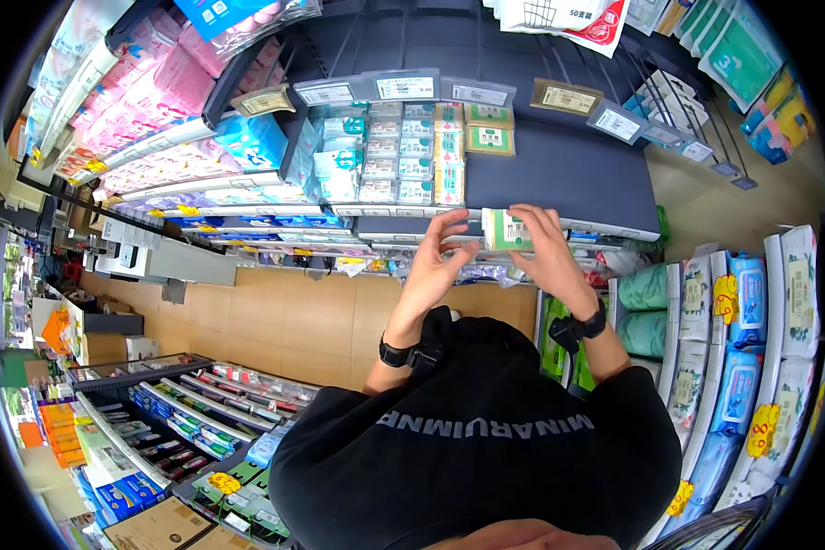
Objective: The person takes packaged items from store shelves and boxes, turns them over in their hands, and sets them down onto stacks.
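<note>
A small green and cream package [504, 230] is held at the shelf's front edge by my right hand [550, 257], whose fingers lie over its right side. My left hand [436, 258] is just left of the package, its fingers curved and apart with nothing between them. Beyond my hands, on the dark shelf [559, 174], two similar green and yellow packages [490, 139] lie one behind the other. To their left stand rows of small white and teal boxes [415, 168] and a column of orange and white packs [449, 168].
Pink packages [170, 87] fill shelves at the upper left. Price tags [405, 87] line a rail above the dark shelf. Metal hooks hold bags at the upper right. Wipes packs [738, 392] stand on shelves at the right. Toothbrush-like goods occupy a lower-left rack [137, 360].
</note>
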A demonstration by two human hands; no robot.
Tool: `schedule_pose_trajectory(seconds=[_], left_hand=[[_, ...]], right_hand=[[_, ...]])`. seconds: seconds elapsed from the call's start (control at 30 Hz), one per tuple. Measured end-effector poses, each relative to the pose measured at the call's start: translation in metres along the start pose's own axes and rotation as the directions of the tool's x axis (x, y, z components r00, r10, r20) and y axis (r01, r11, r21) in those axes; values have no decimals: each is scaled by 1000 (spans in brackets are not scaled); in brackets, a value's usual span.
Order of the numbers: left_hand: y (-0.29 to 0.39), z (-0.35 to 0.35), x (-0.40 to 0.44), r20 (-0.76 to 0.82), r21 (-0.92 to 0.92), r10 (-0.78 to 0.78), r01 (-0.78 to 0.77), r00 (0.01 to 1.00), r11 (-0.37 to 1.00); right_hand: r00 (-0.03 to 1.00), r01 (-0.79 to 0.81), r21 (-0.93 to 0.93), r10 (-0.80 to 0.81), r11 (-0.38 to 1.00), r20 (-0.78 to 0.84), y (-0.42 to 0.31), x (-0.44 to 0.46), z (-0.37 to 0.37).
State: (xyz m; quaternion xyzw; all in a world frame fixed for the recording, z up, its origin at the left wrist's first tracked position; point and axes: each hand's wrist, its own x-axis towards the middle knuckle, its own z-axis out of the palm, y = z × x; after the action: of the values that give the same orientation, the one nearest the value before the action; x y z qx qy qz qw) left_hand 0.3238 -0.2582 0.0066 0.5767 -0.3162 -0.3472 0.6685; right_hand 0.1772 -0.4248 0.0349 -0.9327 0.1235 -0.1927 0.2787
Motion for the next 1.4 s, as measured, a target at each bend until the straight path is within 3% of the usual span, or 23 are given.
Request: schedule_pose_trajectory(seconds=[0.13, 0.2, 0.23, 0.3, 0.43, 0.5, 0.57, 0.67, 0.93, 1.4], left_hand=[[2, 1, -1, 149, 93, 41, -55, 988, 994], [4, 2, -1, 194, 97, 54, -74, 979, 993], [5, 2, -2, 235, 99, 69, -95, 969, 991], [7, 5, -3, 276, 106, 96, -130, 956, 986], [20, 14, -7, 348, 120, 95, -145, 933, 982], [18, 16, -11, 333, 112, 52, -94, 941, 989], [13, 15, -11, 336, 62, -16, -5, 942, 998], [6, 14, -11, 305, -3, 2, -1, 953, 1000], [6, 15, -6, 104, -229, 55, -29, 993, 973], [10, 14, 0, 80, -203, 43, -26, 996, 979]], right_hand=[[997, -76, 119, 80, 990, -25, -18, -15, -14], [978, -188, 332, 206, 924, -21, -23, -20, -19], [978, -191, 333, 209, 924, -21, -22, -23, -17], [969, -84, 698, 222, 712, -110, -16, -29, -10], [952, 14, 859, 257, 511, -168, -20, -35, -5], [956, 0, 864, 255, 503, -148, -20, -39, -6], [955, -3, 912, 271, 411, -119, -20, -40, -5], [947, 42, 934, 285, 356, -151, -20, -41, -1], [913, -70, 891, 389, 448, -123, -21, -50, -1], [881, -195, 860, 470, 471, -57, -21, -63, -7]])
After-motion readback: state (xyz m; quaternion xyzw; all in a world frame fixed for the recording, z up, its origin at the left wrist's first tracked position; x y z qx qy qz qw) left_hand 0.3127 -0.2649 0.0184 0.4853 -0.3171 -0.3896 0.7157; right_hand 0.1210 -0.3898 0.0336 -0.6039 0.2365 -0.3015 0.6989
